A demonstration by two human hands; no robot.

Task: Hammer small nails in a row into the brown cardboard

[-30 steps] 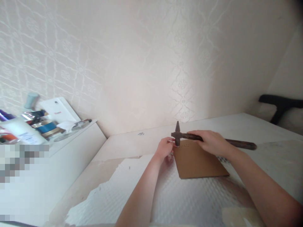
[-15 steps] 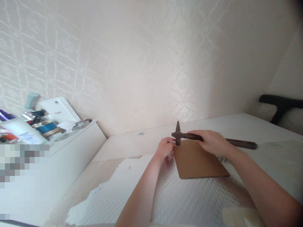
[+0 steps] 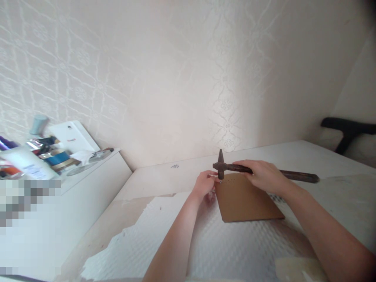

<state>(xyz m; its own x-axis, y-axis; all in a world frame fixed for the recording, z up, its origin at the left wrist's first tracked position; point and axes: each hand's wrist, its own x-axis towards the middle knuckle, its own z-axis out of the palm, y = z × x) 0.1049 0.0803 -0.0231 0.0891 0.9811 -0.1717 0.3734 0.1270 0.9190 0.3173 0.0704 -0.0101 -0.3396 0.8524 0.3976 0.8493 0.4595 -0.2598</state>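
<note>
Board [image 3: 249, 203], brown and flat, on bubble-textured sheeting [image 3: 229, 250]. Right hand [image 3: 266, 176] clenched around the hammer [image 3: 239, 168] by its handle; left hand [image 3: 205, 185] at the board's far left corner, just below the head, perhaps pinching something tiny, impossible to tell. Best to tap lightly and squarely, clear of skin. Counted: one board, two hands, one hammer; farther off, one black T-shaped piece [image 3: 346, 127].

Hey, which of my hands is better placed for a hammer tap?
Likely your right hand: it grips the hammer by the handle. Your left hand is at the far left corner of the brown board, close beside the hammer's head.
</note>
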